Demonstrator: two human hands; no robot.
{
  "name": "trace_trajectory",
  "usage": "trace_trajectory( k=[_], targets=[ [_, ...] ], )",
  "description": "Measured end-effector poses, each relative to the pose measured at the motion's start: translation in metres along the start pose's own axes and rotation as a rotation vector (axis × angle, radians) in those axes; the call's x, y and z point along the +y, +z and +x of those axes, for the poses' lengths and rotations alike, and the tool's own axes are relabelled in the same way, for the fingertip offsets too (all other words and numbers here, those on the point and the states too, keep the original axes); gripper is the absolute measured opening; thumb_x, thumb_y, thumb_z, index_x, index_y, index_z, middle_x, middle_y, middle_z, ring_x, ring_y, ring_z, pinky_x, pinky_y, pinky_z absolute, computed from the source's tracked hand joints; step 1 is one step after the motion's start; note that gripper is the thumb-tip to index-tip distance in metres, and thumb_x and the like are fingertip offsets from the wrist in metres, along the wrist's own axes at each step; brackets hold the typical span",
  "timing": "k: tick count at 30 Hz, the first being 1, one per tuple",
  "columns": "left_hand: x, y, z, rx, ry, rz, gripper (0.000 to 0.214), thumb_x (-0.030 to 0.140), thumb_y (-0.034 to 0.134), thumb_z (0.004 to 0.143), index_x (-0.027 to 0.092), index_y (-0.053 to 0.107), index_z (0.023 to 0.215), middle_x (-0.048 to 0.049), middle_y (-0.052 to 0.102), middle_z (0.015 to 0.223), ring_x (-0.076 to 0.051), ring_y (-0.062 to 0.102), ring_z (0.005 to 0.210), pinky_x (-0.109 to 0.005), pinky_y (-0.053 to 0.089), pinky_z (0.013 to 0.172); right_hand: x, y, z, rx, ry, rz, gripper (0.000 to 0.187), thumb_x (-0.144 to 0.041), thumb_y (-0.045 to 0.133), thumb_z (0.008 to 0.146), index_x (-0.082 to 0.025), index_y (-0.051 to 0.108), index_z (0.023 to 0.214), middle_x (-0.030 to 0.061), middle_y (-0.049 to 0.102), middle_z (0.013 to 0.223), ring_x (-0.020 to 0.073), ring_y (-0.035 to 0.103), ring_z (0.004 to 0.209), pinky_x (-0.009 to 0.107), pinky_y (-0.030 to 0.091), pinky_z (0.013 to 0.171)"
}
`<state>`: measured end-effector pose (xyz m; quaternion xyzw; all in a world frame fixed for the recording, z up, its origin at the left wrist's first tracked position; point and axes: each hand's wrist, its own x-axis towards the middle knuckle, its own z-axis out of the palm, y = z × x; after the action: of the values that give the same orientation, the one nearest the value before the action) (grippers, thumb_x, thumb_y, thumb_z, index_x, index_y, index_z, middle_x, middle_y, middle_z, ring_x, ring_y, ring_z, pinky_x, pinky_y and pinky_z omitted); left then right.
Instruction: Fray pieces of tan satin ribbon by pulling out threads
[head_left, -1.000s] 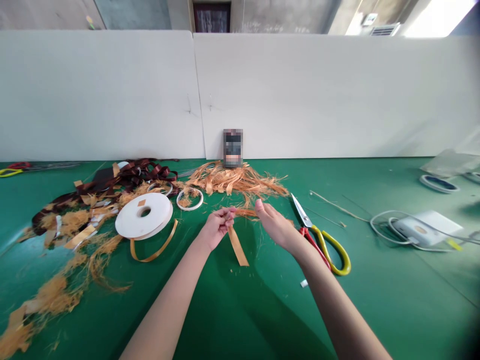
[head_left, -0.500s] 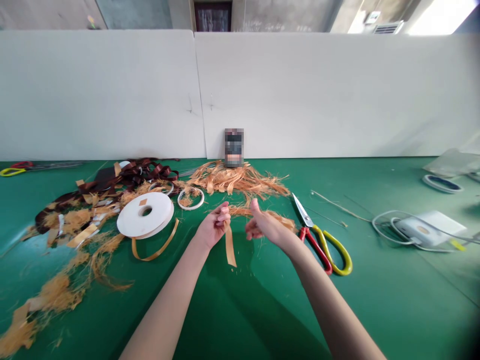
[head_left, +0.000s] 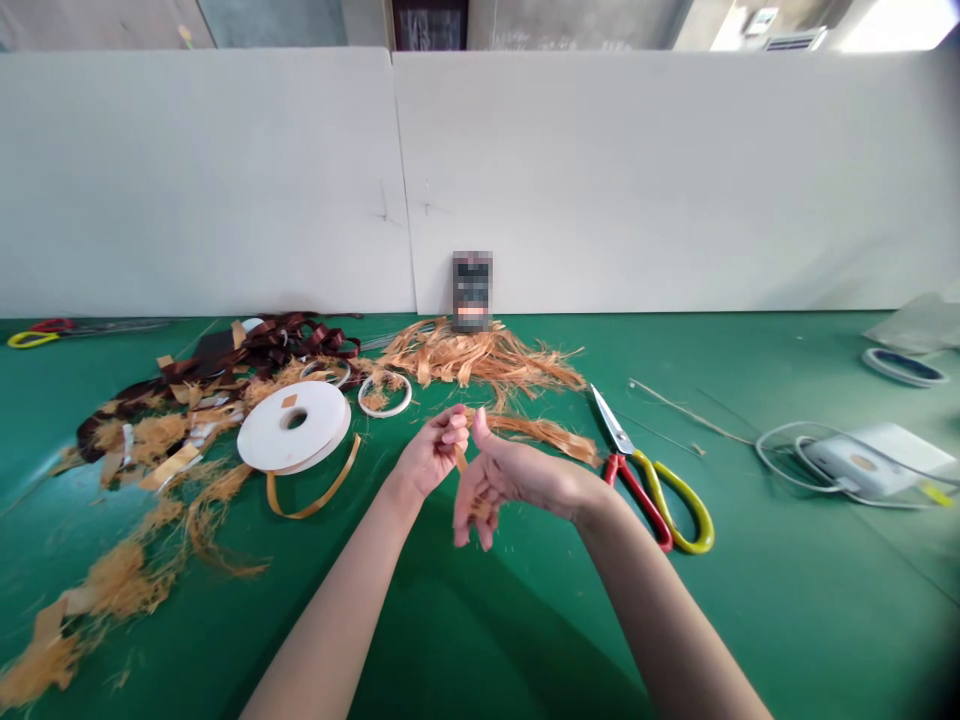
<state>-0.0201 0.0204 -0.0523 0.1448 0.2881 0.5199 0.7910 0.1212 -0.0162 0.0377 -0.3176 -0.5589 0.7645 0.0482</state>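
Observation:
My left hand (head_left: 433, 452) is closed in a pinch on the upper end of a short tan ribbon (head_left: 460, 460). The ribbon hangs from those fingertips and passes behind my right hand (head_left: 501, 480), which hides most of it. A bit of tan shows among the right fingers. That hand's thumb points up and its fingers reach down, apart from the thumb, against the ribbon. Just beyond both hands, a bundle of frayed tan strands (head_left: 551, 435) lies on the green table (head_left: 465, 640). Scissors (head_left: 652, 490) with one red and one yellow handle rest to the right.
Left of my hands is a white ribbon spool (head_left: 294, 428) with a tan tail. Around it lie brown ribbon (head_left: 322, 335), frayed scraps (head_left: 120, 580) and a white ring (head_left: 385, 395). More strands (head_left: 480, 358) are at the back. A white box (head_left: 874, 460) with cable lies right.
My right hand has moved left and slightly down, to the hanging ribbon, and now covers its lower part. My left hand keeps its pinch. The view has shifted slightly.

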Motion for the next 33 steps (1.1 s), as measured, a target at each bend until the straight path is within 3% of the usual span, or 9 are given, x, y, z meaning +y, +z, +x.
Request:
trace_trajectory(
  k=[4, 9, 12, 15, 19, 21, 23, 27, 33],
  targets=[
    [0.002, 0.002, -0.001, -0.038, -0.031, -0.075, 0.022, -0.006, 0.045, 0.079, 0.011, 0.059, 0.073, 0.0048, 0.044, 0.058, 0.000, 0.036, 0.040, -0.009, 0.025, 0.035, 0.015, -0.018, 0.000, 0.635, 0.239, -0.169, 0.089, -0.079, 0.005, 0.078, -0.015, 0.058, 0.046, 0.0174, 0.064, 0.060, 0.0208, 0.061, 0.052, 0.038, 0.048, 0.063],
    [0.001, 0.004, -0.001, -0.054, -0.060, -0.083, 0.026, -0.007, 0.041, 0.080, 0.009, 0.060, 0.073, 0.0039, 0.044, 0.057, 0.000, 0.035, 0.039, -0.009, 0.026, 0.035, 0.023, -0.034, 0.005, 1.220, -0.115, -0.267, 0.059, -0.072, 0.037, 0.081, -0.019, 0.066, 0.084, 0.0159, 0.067, 0.098, 0.0329, 0.055, 0.111, 0.048, 0.034, 0.101],
    [-0.002, 0.003, 0.000, -0.061, -0.071, -0.060, 0.025, -0.011, 0.045, 0.073, 0.007, 0.062, 0.074, 0.0032, 0.047, 0.057, -0.001, 0.037, 0.040, -0.010, 0.027, 0.036, 0.017, -0.027, 0.011, 1.082, -0.461, -0.024, 0.065, -0.071, 0.026, 0.085, -0.021, 0.058, 0.110, 0.0116, 0.057, 0.128, 0.0236, 0.047, 0.125, 0.040, 0.031, 0.108],
    [-0.003, 0.001, 0.001, -0.057, -0.069, -0.058, 0.024, -0.012, 0.048, 0.070, 0.009, 0.061, 0.069, 0.0034, 0.048, 0.056, -0.001, 0.037, 0.041, -0.011, 0.026, 0.036, 0.006, -0.016, 0.009, 0.597, -0.638, 0.261, 0.084, -0.074, 0.007, 0.083, -0.016, 0.063, 0.102, 0.0142, 0.065, 0.114, 0.0227, 0.060, 0.109, 0.038, 0.042, 0.098],
    [0.001, 0.000, 0.002, -0.047, -0.055, -0.089, 0.024, -0.011, 0.047, 0.072, 0.009, 0.062, 0.072, 0.0042, 0.047, 0.057, 0.000, 0.037, 0.041, -0.010, 0.024, 0.035, 0.003, -0.016, -0.003, -0.027, -0.160, 0.125, 0.108, -0.079, -0.012, 0.073, -0.008, 0.069, 0.071, 0.0187, 0.070, 0.073, 0.0196, 0.065, 0.059, 0.035, 0.051, 0.068],
    [0.003, 0.000, 0.002, -0.045, -0.041, -0.109, 0.025, -0.011, 0.045, 0.074, 0.009, 0.061, 0.075, 0.0049, 0.046, 0.058, 0.001, 0.036, 0.040, -0.009, 0.023, 0.035, 0.008, -0.023, -0.005, 0.057, 0.065, 0.012, 0.107, -0.080, -0.009, 0.073, -0.007, 0.068, 0.065, 0.0204, 0.069, 0.072, 0.0184, 0.063, 0.055, 0.034, 0.051, 0.067],
    [0.004, 0.001, 0.001, -0.047, -0.038, -0.117, 0.025, -0.010, 0.043, 0.076, 0.009, 0.059, 0.074, 0.0052, 0.045, 0.058, 0.001, 0.036, 0.040, -0.009, 0.022, 0.034, 0.014, -0.030, -0.002, 0.428, 0.124, -0.083, 0.101, -0.082, 0.001, 0.075, -0.007, 0.068, 0.071, 0.0220, 0.070, 0.084, 0.0228, 0.066, 0.071, 0.037, 0.049, 0.078],
    [0.002, 0.004, 0.002, -0.055, -0.057, -0.082, 0.023, -0.008, 0.044, 0.077, 0.007, 0.060, 0.073, 0.0047, 0.044, 0.057, 0.000, 0.034, 0.038, -0.010, 0.024, 0.034, 0.018, -0.033, 0.011, 0.981, -0.112, -0.151, 0.088, -0.079, 0.024, 0.078, -0.008, 0.062, 0.112, 0.0208, 0.058, 0.126, 0.0308, 0.051, 0.120, 0.042, 0.032, 0.105],
    [-0.001, 0.002, 0.005, -0.034, -0.050, -0.010, 0.020, -0.008, 0.050, 0.071, 0.009, 0.060, 0.069, 0.0054, 0.044, 0.056, 0.000, 0.035, 0.040, -0.010, 0.025, 0.036, 0.006, -0.015, 0.015, 0.461, -0.573, 0.165, 0.091, -0.075, 0.004, 0.082, -0.011, 0.068, 0.098, 0.0157, 0.069, 0.104, 0.0189, 0.066, 0.088, 0.031, 0.047, 0.086]
  ],
)
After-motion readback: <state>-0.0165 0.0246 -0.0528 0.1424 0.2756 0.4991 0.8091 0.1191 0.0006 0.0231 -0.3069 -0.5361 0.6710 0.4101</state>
